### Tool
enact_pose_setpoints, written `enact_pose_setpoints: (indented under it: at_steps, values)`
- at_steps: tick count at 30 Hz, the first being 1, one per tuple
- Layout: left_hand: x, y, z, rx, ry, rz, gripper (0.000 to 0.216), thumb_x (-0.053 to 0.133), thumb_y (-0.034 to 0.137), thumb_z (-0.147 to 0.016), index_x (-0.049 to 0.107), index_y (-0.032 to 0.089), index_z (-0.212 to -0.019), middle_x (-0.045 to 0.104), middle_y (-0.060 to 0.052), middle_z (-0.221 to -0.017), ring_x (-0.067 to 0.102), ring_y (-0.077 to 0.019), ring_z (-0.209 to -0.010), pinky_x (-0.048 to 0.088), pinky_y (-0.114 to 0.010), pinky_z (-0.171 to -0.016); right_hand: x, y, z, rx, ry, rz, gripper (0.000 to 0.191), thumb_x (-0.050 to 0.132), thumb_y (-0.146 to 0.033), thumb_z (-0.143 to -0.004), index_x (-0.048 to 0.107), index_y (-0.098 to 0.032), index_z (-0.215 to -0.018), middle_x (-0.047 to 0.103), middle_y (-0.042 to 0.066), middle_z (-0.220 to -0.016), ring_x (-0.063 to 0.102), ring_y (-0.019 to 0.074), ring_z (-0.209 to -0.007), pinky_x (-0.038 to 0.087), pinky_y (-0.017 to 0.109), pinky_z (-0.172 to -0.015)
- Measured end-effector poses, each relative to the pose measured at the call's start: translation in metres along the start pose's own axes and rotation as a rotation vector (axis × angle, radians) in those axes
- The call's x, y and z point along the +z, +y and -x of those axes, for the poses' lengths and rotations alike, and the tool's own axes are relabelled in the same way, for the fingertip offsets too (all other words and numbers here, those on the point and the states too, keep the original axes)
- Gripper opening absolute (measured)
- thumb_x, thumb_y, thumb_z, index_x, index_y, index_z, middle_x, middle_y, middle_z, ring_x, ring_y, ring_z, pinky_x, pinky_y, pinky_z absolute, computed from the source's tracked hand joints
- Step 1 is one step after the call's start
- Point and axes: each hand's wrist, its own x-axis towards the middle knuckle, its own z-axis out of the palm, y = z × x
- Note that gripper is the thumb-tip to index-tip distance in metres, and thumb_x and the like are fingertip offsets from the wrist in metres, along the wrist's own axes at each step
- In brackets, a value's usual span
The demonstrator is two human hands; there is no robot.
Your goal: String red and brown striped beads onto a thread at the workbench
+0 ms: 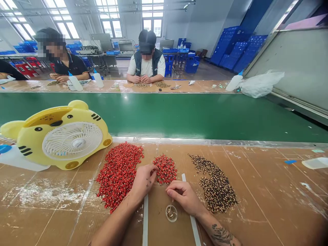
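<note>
My left hand (pixel 145 179) reaches to the left edge of a small heap of red pieces (pixel 166 169), its fingertips pinched together. Whatever lies between them is too small to make out. Left of it spreads a larger pile of the same red pieces (pixel 119 174). My right hand (pixel 186 196) is closed, thumb against forefinger, around a thin stick (pixel 171 204) that slants down toward a small round clear dish (pixel 171 214). Under both hands lies a brown board with white side strips (pixel 145 222). Black-and-gold small pieces (pixel 217 188) form a pile to the right.
A yellow animal-shaped fan (pixel 74 140) stands at left on the brown worktable (pixel 256 191). Beyond runs a green conveyor belt (pixel 179 114). Across it, a person (pixel 146 61) and another person (pixel 66 63) handle small parts, near white squeeze bottles (pixel 75 82) and a plastic bag (pixel 262 83).
</note>
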Motion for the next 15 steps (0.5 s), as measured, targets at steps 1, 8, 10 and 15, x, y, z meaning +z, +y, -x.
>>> enact_pose_setpoints:
  at_steps: [1,8,10,15]
  values:
    - [-0.001,-0.001,-0.003,0.005,-0.009,-0.010,0.027,0.052,0.007,-0.083,0.076,0.019,-0.086,0.077,-0.004,-0.080,0.070,-0.0179,-0.073,0.049,-0.025,-0.070,-0.001,0.001,0.000,-0.007,0.002,0.005,0.038,0.061,-0.046,-0.091,0.071,-0.015,-0.071,0.062,0.003,-0.068,0.054,0.0158,-0.064,0.041,0.025,-0.062]
    - [-0.055,-0.016,0.010,0.020,0.102,-0.155,0.023,0.049,0.014,-0.090,0.071,0.017,-0.098,0.074,-0.008,-0.097,0.068,-0.0203,-0.088,0.049,-0.030,-0.082,-0.014,0.000,0.005,-0.034,-0.190,0.034,0.027,0.068,-0.041,-0.085,0.077,-0.016,-0.092,0.063,0.004,-0.075,0.054,0.0152,-0.065,0.039,0.024,-0.060]
    - [-0.073,-0.017,0.022,0.024,0.001,-0.267,0.022,0.049,0.016,-0.091,0.070,0.018,-0.097,0.073,-0.007,-0.095,0.066,-0.0215,-0.088,0.049,-0.032,-0.081,-0.016,-0.004,0.005,-0.033,-0.263,0.058,0.025,0.072,-0.038,-0.081,0.078,-0.017,-0.093,0.061,0.002,-0.074,0.053,0.0147,-0.064,0.038,0.024,-0.058]
    - [-0.082,-0.013,0.045,0.043,-0.239,-0.514,0.024,0.046,0.016,-0.093,0.070,0.019,-0.092,0.069,-0.007,-0.088,0.062,-0.0230,-0.087,0.047,-0.033,-0.078,-0.017,-0.008,0.002,-0.050,-0.309,0.098,0.014,0.075,-0.029,-0.077,0.077,-0.017,-0.083,0.061,0.002,-0.071,0.053,0.0143,-0.063,0.037,0.023,-0.057]
